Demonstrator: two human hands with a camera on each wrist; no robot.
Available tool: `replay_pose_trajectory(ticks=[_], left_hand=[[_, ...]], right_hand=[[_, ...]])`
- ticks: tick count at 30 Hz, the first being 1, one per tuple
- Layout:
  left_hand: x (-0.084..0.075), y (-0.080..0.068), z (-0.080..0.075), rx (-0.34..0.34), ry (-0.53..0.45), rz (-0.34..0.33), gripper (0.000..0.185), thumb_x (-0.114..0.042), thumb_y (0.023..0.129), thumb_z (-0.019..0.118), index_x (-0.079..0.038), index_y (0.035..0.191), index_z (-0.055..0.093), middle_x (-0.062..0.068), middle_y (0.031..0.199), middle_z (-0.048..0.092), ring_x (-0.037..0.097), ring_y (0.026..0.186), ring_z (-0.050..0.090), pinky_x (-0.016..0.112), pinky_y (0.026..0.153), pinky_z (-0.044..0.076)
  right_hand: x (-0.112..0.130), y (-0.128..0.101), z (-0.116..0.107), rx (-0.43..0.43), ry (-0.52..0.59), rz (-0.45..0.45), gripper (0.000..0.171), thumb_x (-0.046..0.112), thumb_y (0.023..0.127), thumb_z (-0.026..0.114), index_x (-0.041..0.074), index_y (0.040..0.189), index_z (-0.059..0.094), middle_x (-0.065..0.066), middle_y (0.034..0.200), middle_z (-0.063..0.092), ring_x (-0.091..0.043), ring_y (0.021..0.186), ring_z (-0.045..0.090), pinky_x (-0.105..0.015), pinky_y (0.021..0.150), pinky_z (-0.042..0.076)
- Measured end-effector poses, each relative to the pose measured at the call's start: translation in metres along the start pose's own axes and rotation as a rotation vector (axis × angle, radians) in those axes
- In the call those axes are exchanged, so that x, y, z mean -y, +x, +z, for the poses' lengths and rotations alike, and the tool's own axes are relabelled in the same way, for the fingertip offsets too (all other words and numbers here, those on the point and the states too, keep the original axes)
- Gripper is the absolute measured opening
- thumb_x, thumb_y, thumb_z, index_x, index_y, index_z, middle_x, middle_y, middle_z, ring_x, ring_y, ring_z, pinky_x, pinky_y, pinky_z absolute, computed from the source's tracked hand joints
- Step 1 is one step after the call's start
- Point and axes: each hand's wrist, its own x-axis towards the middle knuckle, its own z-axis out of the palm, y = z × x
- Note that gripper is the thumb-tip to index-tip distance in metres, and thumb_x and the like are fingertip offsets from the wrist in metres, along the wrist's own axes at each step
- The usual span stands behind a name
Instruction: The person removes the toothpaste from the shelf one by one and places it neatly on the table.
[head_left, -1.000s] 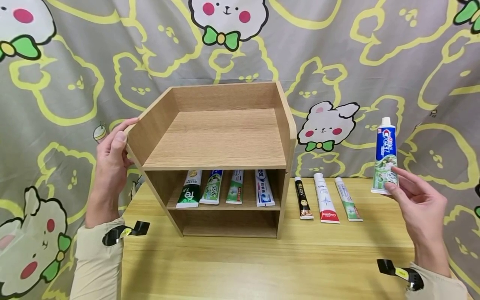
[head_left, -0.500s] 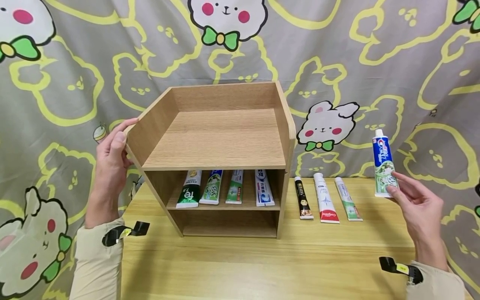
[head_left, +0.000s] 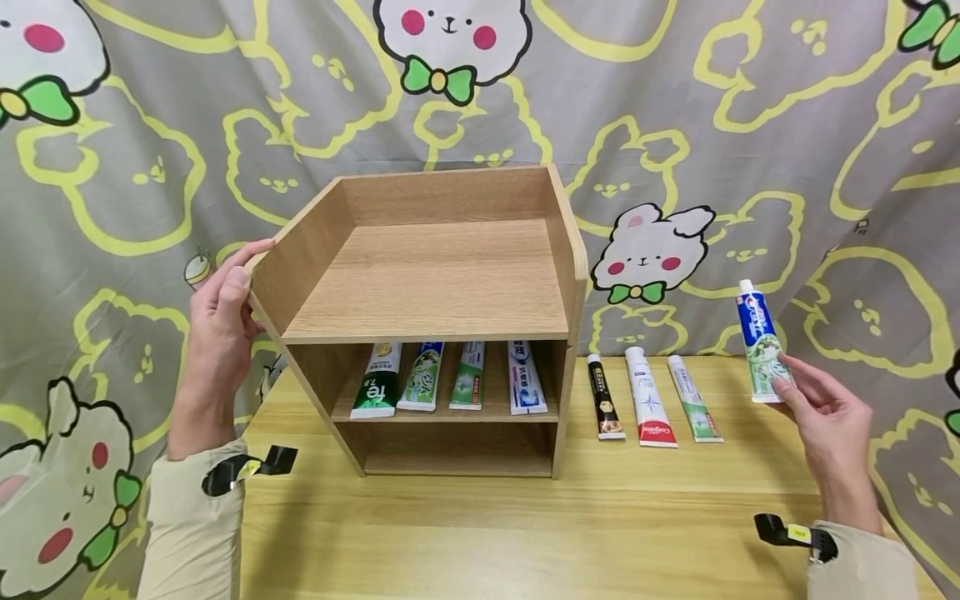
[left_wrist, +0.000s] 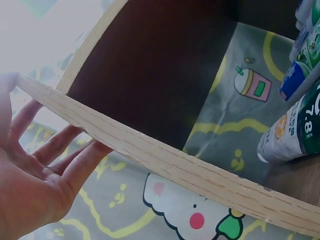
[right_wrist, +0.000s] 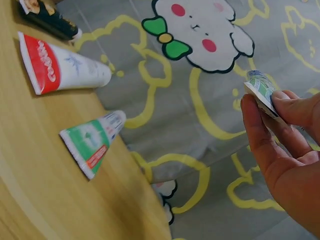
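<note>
At the right of the frame, a toothpaste tube [head_left: 758,342] is held up.
Its bottom end is pinched by the right hand [head_left: 828,425]; the wooden shelf [head_left: 427,283] is held by the left hand [head_left: 217,333], fingers straight.

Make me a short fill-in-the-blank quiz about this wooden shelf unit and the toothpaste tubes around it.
1. The right hand pinches a blue, white and green toothpaste tube with its cap pointing ____.
2. The middle level of the light wooden shelf unit holds ____ tubes.
3. ____ tubes lie flat on the wooden table, right of the unit.
4. The left hand touches the unit's ____ side panel.

Missing words: up; four; three; left
</note>
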Motion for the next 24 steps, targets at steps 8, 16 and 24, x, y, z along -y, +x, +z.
replay_pose_trajectory(ticks=[8,16,24], left_hand=[[0.000,0.000,0.001,-0.015,0.002,-0.001,0.046,-0.027,0.102,0.052,-0.005,0.141,0.061,0.020,0.127,0.052,0.029,0.096,0.061,0.029,0.059,0.060],[0.000,0.000,0.001,-0.012,0.002,-0.001,0.046,-0.027,0.102,0.052,-0.005,0.141,0.061,0.019,0.127,0.052,0.029,0.095,0.061,0.028,0.058,0.060],[0.000,0.000,0.001,-0.018,-0.005,0.001,0.045,-0.026,0.102,0.053,-0.005,0.141,0.061,0.019,0.126,0.052,0.028,0.093,0.061,0.028,0.058,0.060]], right_hand=[[-0.014,0.004,-0.015,-0.007,-0.034,0.073,0.040,-0.009,0.090,0.071,0.001,0.129,0.070,0.005,0.104,0.077,-0.008,0.084,0.074,-0.022,0.070,0.058],[-0.030,0.006,-0.030,-0.012,-0.062,0.122,0.036,-0.010,0.090,0.070,0.003,0.124,0.074,0.006,0.098,0.078,-0.006,0.082,0.074,-0.021,0.067,0.058],[-0.044,0.007,-0.039,-0.048,-0.159,0.163,0.033,-0.007,0.090,0.073,0.008,0.120,0.077,0.011,0.093,0.077,-0.001,0.078,0.072,-0.017,0.060,0.056]])
